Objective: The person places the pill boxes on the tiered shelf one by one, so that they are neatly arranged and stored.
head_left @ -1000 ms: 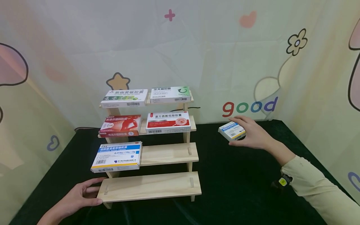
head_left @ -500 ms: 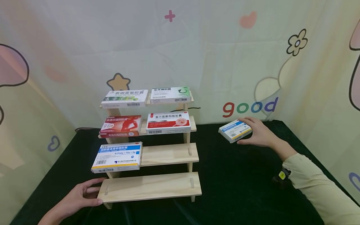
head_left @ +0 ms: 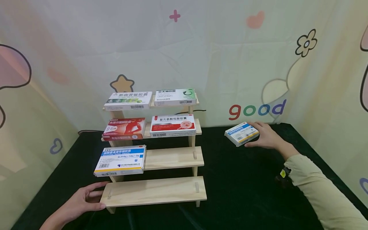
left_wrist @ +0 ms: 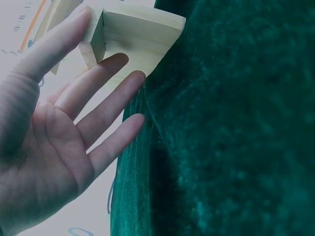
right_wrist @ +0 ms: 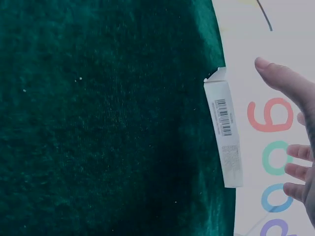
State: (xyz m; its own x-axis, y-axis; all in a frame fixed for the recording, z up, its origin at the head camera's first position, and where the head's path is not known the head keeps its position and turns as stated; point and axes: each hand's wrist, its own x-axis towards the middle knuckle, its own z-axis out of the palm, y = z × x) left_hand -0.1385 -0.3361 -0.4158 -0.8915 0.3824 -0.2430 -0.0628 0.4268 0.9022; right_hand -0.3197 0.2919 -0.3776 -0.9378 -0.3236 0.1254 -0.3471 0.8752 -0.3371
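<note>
My left hand (head_left: 79, 203) steadies the left end of the lowest step of a wooden tiered stand (head_left: 155, 191), thumb at its front corner and forefinger at the rear one. In the left wrist view the other fingers of that left hand (left_wrist: 64, 132) spread away from the wood. On the dark green cloth to the right lies a white, blue and yellow medicine box (head_left: 241, 133). My right hand (head_left: 265, 135) is at its right end, fingers and thumb spread. The right wrist view shows the thumb and fingers of this right hand (right_wrist: 300, 132) apart from the medicine box (right_wrist: 224, 132).
Two white boxes (head_left: 127, 101) (head_left: 174, 97) lie on the top tier. Below them are a red box (head_left: 124, 129) and a red-and-white box (head_left: 172, 125). A larger blue-and-white box (head_left: 120, 160) lies on the third tier's left. A printed curtain (head_left: 212, 57) hangs behind.
My right hand has drawn back rightward along the medicine box, uncovering more of its top, while the box has stayed put. The left hand keeps its place at the stand.
</note>
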